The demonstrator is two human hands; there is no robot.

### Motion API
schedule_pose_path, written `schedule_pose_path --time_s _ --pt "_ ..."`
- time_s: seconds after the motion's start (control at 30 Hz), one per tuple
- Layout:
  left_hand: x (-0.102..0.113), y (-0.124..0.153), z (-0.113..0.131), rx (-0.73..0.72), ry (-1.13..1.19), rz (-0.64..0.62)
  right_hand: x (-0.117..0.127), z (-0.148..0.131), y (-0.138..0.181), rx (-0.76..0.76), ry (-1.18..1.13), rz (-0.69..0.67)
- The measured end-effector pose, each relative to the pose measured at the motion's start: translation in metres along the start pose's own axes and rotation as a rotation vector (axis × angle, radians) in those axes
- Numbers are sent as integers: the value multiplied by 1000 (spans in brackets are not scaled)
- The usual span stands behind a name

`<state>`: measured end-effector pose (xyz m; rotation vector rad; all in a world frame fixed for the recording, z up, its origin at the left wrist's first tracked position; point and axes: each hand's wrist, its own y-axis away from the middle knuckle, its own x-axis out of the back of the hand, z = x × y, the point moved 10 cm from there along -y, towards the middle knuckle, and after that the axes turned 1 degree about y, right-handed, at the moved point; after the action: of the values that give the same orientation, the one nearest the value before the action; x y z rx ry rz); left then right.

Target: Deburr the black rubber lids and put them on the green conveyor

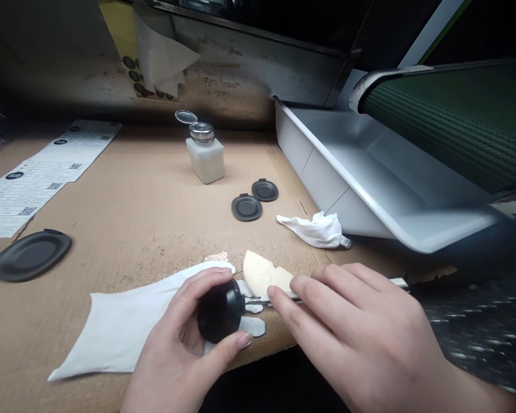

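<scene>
My left hand (176,350) is closed round a small black round cap (219,311), whose small tab faces right. My right hand (356,327) grips a slim knife-like tool (260,300) with a metal tip, and the tip touches the cap's tab. Part of the tool's handle is hidden under my fingers. A cream half-round pad (264,273) with a notch stands just behind the tool; whether my fingers hold it too, I cannot tell. Under my left hand lies a white glove (124,327), flat on the cardboard.
A white square pump bottle (206,160) has its metal lid flipped up. Two dark caps (246,207) lie near a crumpled white cloth (316,229). Farther left are another dark cap (30,255) and label sheets (47,172). A grey tray (318,160) sits beneath a green conveyor belt (456,115).
</scene>
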<state>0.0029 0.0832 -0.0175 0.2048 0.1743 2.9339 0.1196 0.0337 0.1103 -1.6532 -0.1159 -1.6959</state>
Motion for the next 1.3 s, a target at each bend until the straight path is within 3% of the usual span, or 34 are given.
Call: schedule_pose_path --time_s 0.23,0.4,0.5,0.73,0.93,1.1,1.3 --pt "2 0 0 -16 -4 9 6 -4 0 25 33 22" --pt "2 0 1 23 43 35 7 9 -1 -43 72 20" --pt "7 0 -3 57 216 109 -12 28 3 -131 54 -39" --pt "14 -2 -18 217 907 223 -74 67 17 -359 -77 -116" --pt "6 1 -17 450 1114 199 -101 74 23 -376 -68 -104" --pt "8 1 -17 467 1122 213 -93 66 23 -360 -94 -23" --pt "6 1 -21 455 1226 168 -59 22 7 -169 -307 70"
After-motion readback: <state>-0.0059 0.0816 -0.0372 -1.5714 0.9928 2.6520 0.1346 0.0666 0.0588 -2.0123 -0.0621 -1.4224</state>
